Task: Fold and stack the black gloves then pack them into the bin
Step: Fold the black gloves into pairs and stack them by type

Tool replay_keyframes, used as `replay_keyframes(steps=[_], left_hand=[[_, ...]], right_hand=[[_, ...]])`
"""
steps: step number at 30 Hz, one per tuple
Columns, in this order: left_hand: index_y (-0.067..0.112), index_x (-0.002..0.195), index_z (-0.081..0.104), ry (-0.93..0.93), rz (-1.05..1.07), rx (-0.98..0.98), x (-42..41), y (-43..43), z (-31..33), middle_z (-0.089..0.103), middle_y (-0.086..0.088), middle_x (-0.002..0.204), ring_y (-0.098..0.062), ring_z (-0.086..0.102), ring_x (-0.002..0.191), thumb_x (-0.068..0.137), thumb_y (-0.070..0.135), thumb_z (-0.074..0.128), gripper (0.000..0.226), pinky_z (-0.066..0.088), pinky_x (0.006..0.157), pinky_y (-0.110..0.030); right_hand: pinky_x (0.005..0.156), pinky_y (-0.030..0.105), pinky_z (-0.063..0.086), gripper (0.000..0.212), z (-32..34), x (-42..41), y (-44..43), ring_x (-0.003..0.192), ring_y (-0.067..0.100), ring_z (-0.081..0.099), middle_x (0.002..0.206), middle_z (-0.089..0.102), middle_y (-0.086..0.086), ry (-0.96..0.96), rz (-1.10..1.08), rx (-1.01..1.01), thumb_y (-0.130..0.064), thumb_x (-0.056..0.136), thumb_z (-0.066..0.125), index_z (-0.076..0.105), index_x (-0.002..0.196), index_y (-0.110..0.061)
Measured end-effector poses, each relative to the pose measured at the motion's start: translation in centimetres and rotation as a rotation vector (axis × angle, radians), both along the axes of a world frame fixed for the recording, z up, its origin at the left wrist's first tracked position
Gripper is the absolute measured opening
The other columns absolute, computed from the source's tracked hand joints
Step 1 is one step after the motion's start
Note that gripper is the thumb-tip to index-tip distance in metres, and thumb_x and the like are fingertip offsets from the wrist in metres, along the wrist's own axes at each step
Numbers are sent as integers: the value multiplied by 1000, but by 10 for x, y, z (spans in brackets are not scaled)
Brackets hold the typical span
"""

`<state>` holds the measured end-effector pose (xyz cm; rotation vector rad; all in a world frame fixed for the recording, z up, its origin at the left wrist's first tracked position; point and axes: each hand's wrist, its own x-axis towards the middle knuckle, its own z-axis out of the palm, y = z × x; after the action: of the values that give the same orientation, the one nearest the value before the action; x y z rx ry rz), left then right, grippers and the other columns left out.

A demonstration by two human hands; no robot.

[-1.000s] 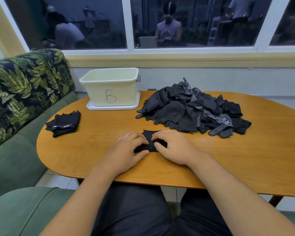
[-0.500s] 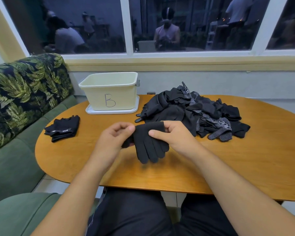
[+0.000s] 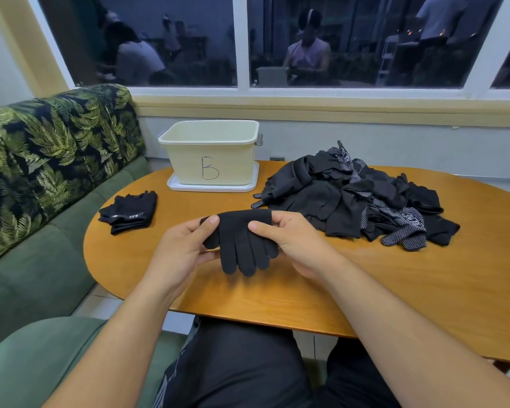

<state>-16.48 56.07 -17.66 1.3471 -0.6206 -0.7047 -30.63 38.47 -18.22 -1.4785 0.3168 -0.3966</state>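
Note:
A black glove (image 3: 242, 242) hangs above the wooden table (image 3: 365, 284), its fingers pointing down. My left hand (image 3: 180, 251) pinches its left edge near the cuff. My right hand (image 3: 292, 240) pinches the right edge, thumb on the front. A folded stack of black gloves (image 3: 130, 212) lies at the table's left end. A loose pile of black gloves (image 3: 357, 198), some with white dots, lies at the back right. The cream bin (image 3: 212, 151) marked "B" stands on a white lid at the back, its inside hidden from here.
A green sofa with a leaf-print back (image 3: 42, 160) runs along the left side of the table. A window (image 3: 306, 42) fills the wall behind, with reflections of people in it. My dark trousers show below the table's near edge.
The glove lay pressed flat on the table under both hands. Both hands have lifted it off the table and hold it up by its upper edge, fingers dangling.

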Motion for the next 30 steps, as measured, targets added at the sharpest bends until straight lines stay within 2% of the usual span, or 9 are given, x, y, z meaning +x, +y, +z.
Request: replay_keyframes(steps=[3,7,9,13,16,19,23,27,30], left_hand=[[10,120,79,-37,86,-13,11,6,-4,80,-12,114,-28,76,110,108,25,60,27,64,83,-36],[13,126,75,48,160,-15,25,10,-13,79,-12,119,-31,77,109,106,28,65,27,63,91,-48],[19,136,67,60,181,16,36,10,-19,78,-11,120,-30,78,107,101,27,72,36,62,92,-51],[29,144,58,-314,227,288,57,6,-32,79,-4,115,-15,79,94,99,25,76,48,66,84,-41],[32,144,58,-644,235,541,68,1,-41,72,5,130,-11,71,111,95,39,79,54,60,91,-34],[30,148,53,-724,264,619,73,3,-44,63,5,144,-17,62,128,95,45,78,60,52,93,-33],[28,142,59,-833,312,610,82,19,-48,61,6,143,-18,55,134,100,47,70,47,48,100,-37],[24,133,65,-960,431,549,101,36,-56,62,3,140,-22,49,137,106,36,60,30,43,108,-40],[22,136,64,-1123,539,625,117,41,-61,57,-2,149,-27,40,146,105,36,58,34,37,117,-51]], right_hand=[[89,52,62,23,-7,13,4,103,29,74,119,79,15,29,29,63,-21,103,72,78,125,-18],[80,37,62,22,-13,37,13,97,23,77,112,81,11,45,-34,79,-15,101,74,79,123,-16],[82,38,65,22,-16,50,17,97,25,79,110,82,10,79,-58,99,-13,100,75,79,122,-15],[84,43,67,20,-27,70,17,96,29,79,103,82,10,213,-103,54,-15,97,79,79,117,-11],[85,43,66,34,-28,74,19,90,21,78,100,80,-1,318,-197,-140,-27,93,84,74,124,-16],[91,30,55,66,-19,68,21,112,13,65,130,66,-5,426,-271,-579,-43,96,77,51,153,-23],[113,43,46,58,-13,60,34,142,24,46,157,47,-3,471,-215,-1125,-44,106,58,41,160,-31],[126,52,30,51,-20,69,51,156,22,28,168,36,-5,344,29,-1268,-49,110,44,44,159,-38],[133,55,8,64,-38,82,63,165,28,3,179,9,-4,485,181,-1327,-68,107,31,21,167,-47]])
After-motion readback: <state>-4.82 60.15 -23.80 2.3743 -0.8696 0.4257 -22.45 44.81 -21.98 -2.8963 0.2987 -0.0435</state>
